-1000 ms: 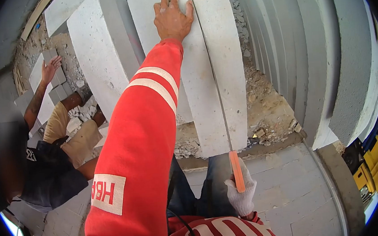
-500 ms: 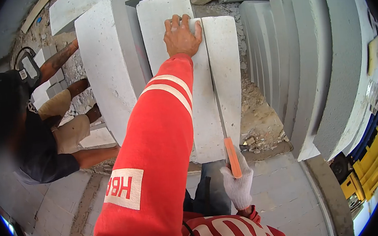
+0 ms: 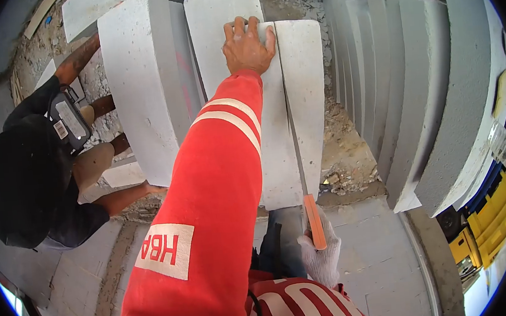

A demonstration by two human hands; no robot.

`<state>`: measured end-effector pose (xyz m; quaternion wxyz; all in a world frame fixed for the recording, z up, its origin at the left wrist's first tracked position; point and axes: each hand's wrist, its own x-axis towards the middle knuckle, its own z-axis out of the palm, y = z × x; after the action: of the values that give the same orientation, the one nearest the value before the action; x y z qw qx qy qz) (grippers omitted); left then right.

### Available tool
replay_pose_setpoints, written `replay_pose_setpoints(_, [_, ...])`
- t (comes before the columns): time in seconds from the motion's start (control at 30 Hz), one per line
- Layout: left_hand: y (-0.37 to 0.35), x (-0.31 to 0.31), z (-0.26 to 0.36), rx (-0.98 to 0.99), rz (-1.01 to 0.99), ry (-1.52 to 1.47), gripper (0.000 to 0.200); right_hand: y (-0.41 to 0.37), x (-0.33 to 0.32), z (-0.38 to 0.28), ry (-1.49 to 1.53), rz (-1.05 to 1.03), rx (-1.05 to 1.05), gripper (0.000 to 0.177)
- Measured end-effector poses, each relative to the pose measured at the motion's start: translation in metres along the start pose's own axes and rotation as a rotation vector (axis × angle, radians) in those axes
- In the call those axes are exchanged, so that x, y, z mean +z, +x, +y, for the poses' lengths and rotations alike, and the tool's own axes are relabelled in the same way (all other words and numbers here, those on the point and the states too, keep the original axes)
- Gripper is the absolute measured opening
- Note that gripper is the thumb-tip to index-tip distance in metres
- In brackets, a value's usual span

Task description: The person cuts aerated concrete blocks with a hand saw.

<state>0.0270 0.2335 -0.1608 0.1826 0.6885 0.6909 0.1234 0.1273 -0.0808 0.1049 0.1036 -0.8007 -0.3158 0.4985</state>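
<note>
My left hand point(image 3: 248, 47) lies bare, fingers spread, on the far end of a pale block point(image 3: 278, 156). Alongside it to the right is another pale block point(image 3: 306, 75), with a dark, narrow gap between the two. At the near end, my right hand point(image 3: 321, 251), in a white knitted glove, is closed round the orange handle of a saw point(image 3: 314, 222). The saw's thin blade runs away from me into the gap. A further block point(image 3: 216, 17) sits under and beside my left hand.
On the left a co-worker in a black cap point(image 3: 20, 178) crouches, hands by a large upright block point(image 3: 138, 84). Several upright slabs point(image 3: 400, 91) stand on the right. Rubble point(image 3: 349, 155) lies between. Yellow objects point(image 3: 496, 221) are at the far right.
The saw handle and my right hand have moved slightly toward me. The co-worker has leaned in to the right, head lower. My left hand stays on the block.
</note>
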Motion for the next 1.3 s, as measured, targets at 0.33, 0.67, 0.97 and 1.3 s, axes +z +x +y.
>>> replay_pose_setpoints(0.33, [0.003, -0.002, 0.005, 0.035, 0.027, 0.013, 0.039, 0.159, 0.026, -0.072, 0.128, -0.107, -0.002, 0.05])
replay_pose_setpoints(0.67, [0.012, 0.001, 0.003, 0.025, 0.021, 0.029, 0.042, 0.029, -0.028, -0.059, 0.162, -0.1, 0.069, 0.06])
replay_pose_setpoints(0.97, [-0.004, -0.002, 0.005, 0.025, -0.046, 0.028, 0.039, 0.128, 0.012, -0.065, 0.151, -0.1, -0.005, 0.042])
replay_pose_setpoints(1.3, [0.016, 0.0, 0.001, 0.015, -0.019, 0.036, 0.042, 0.148, 0.023, -0.061, 0.044, -0.106, -0.003, 0.025])
